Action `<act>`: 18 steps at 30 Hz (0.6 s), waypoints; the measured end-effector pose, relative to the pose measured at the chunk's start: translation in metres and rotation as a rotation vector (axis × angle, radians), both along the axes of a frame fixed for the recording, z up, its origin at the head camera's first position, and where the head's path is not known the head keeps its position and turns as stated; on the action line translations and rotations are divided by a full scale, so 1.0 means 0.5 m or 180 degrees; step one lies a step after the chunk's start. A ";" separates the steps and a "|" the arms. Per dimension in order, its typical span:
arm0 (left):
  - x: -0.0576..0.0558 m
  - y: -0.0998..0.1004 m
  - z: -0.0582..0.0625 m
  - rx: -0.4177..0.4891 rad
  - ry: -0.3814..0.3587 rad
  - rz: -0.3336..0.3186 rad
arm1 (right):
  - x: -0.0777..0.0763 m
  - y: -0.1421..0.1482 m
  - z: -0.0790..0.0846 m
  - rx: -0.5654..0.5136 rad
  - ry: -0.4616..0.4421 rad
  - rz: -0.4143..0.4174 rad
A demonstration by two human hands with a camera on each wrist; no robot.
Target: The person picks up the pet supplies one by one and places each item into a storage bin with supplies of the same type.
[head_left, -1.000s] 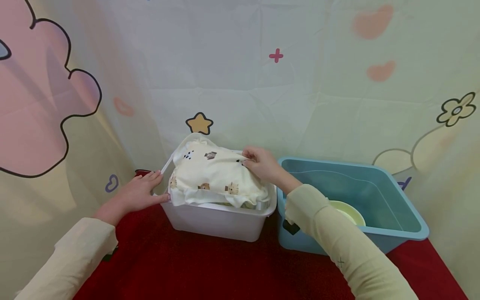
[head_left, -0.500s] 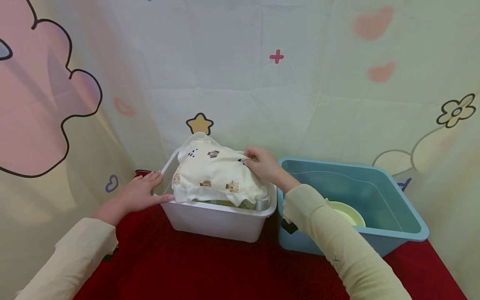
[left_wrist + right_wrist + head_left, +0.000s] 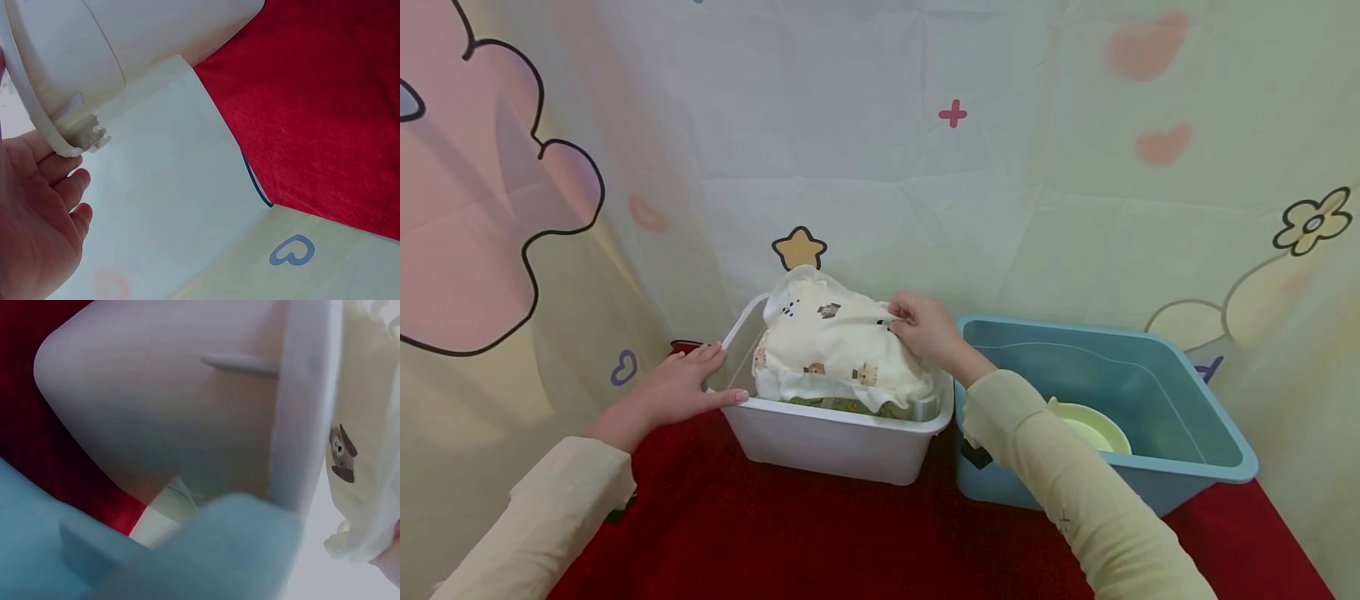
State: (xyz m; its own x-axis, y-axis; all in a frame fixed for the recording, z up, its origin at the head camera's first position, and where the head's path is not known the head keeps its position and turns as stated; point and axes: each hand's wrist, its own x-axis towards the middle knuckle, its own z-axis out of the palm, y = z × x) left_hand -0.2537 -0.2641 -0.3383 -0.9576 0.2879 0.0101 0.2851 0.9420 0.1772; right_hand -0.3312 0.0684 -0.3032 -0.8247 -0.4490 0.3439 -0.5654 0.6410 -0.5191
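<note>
A small cream pillow point(image 3: 827, 346) with a ruffled edge and printed animal faces lies over the white plastic bin point(image 3: 835, 454), tilted, its back left corner highest. My right hand point(image 3: 928, 332) pinches the pillow by its right back edge. At the bin's left end, my left hand point(image 3: 688, 383) rests on the rim with fingers spread and the thumb along the front rim. The left wrist view shows this hand's fingers point(image 3: 72, 187) loosely bent beside the rim. Under the pillow's front ruffle, something green and patterned point(image 3: 857, 406) shows inside the bin; the rest is hidden.
A larger blue bin point(image 3: 1217, 433) stands close at the white bin's right, with a pale green dish point(image 3: 1097, 427) inside. My right forearm crosses its front left corner. Red cloth point(image 3: 820, 533) covers the table, and a printed curtain point(image 3: 880, 167) hangs behind.
The pillow has slid slightly to the right, away from my left hand, baring more of the left rim and the green thing beneath. Both hands stay nearly in place.
</note>
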 end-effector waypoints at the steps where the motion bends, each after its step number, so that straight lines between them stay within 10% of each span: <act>1: 0.000 0.000 0.000 0.0003 0.0007 -0.0008 | 0.000 -0.001 -0.002 0.0019 0.0017 0.0023; 18: -0.009 -0.006 -0.011 0.0029 -0.0009 0.0016 | 0.009 -0.021 -0.015 0.0262 0.0049 0.0056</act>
